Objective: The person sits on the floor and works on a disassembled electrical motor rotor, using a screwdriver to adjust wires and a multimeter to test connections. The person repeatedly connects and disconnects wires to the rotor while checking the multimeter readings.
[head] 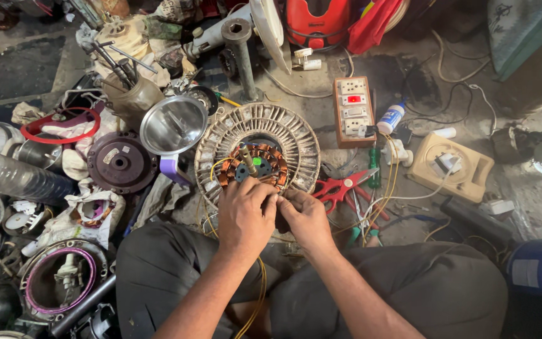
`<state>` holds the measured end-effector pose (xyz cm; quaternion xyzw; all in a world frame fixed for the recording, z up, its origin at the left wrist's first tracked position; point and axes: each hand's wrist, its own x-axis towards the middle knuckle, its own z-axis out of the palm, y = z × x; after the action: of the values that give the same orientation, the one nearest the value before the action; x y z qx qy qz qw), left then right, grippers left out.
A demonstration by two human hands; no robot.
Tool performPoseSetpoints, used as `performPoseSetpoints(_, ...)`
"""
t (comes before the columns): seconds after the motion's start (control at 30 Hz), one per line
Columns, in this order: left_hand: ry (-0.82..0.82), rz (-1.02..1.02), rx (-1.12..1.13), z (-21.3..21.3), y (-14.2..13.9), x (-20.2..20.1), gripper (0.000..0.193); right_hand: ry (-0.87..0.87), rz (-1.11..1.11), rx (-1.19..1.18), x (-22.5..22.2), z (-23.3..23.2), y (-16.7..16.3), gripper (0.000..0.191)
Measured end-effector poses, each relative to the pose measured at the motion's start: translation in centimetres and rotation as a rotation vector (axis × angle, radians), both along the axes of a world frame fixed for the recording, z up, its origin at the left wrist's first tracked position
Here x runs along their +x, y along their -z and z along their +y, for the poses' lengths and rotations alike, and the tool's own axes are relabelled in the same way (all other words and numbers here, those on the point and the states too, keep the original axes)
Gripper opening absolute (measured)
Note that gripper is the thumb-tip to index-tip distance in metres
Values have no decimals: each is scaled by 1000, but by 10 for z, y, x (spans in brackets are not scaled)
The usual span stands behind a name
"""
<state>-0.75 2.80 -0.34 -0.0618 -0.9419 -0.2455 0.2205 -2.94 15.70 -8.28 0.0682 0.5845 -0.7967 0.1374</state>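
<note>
Both hands, the left hand (244,213) and right hand (304,216), pinch wire ends together at the near rim of the fan motor stator (257,154), apparently mid-splice of a yellow wire (262,282); finishing likely needs a firm twist.

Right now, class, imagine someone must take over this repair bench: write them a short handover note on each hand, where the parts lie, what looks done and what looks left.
Left hand: rests on the near edge of the fan motor housing, fingers pinched at the wiring.
Right hand: meets the left, pinching the same spot; what it grips is hidden.
Copper-wound stator sits in the housing, shaft up. A yellow wire trails down between the knees.
Red scissors lie to the right, a switched socket board beyond.
Done: motor opened, windings exposed.
Left: the wire ends in hand appear unfinished; housing still open.
</note>
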Motion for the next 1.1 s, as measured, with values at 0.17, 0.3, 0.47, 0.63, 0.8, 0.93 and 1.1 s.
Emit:
performPoseSetpoints(0.17, -44, -126, 23, -1, -5, -6, 14, 1, -38, 19, 0, -1, -1, 25)
performPoseSetpoints(0.3, -47, -149, -49, 2, -10, -9, 12, 12, 17, 32, 0, -1, 0, 25)
performPoseSetpoints(0.47, -32, -143, -215, 10, -13, -6, 14, 13, -20, 12, 0, -3, 7, 24)
performPoseSetpoints(0.63, -18, -137, -266, 9, -7, -5, 16, 53, 4, 173, -6, 6, 4, 22)
performPoseSetpoints(0.8, 35, -97, -143, 3, 2, -1, 13, 215, 256, 460, -25, 72, -23, 20)
performPoseSetpoints(0.93, 49, -57, -100, -8, 4, 0, 21, 360, 244, 877, -32, 111, -38, 20)
performPoseSetpoints(1.1, 72, -38, -171, -19, 4, 2, 16, -60, 276, 1295, -26, 98, -19, 22)
